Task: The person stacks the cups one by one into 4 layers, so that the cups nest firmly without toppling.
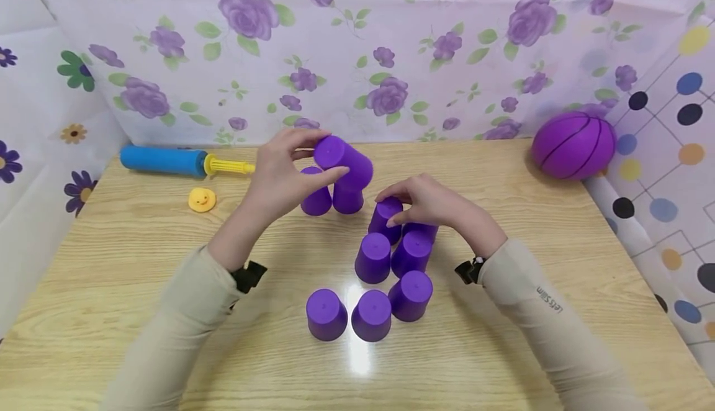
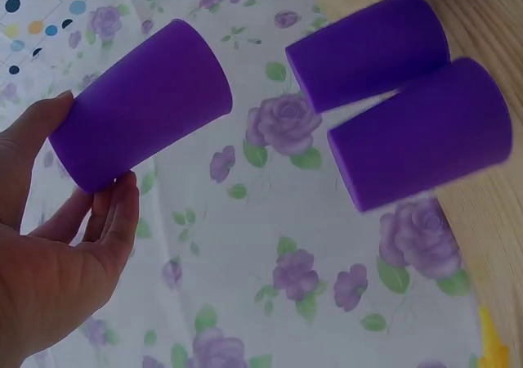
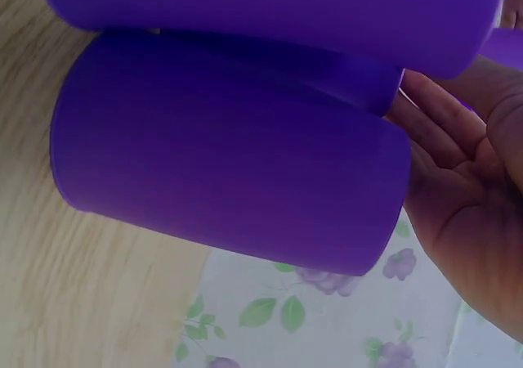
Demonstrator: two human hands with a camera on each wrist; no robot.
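My left hand holds an upside-down purple cup by its base end, thumb on one side and fingers on the other. In the left wrist view this cup is tilted and apart from the two standing purple cups. My right hand pinches the base of another upside-down purple cup at the back of the right-hand group. Purple cups in front partly hide the right fingers in the right wrist view. Several more inverted cups stand nearer me on the table.
At the back left of the wooden table lie a blue and yellow pump-like toy and a small yellow duck-face toy. A purple ball sits at the back right. Flowered cloth hangs behind.
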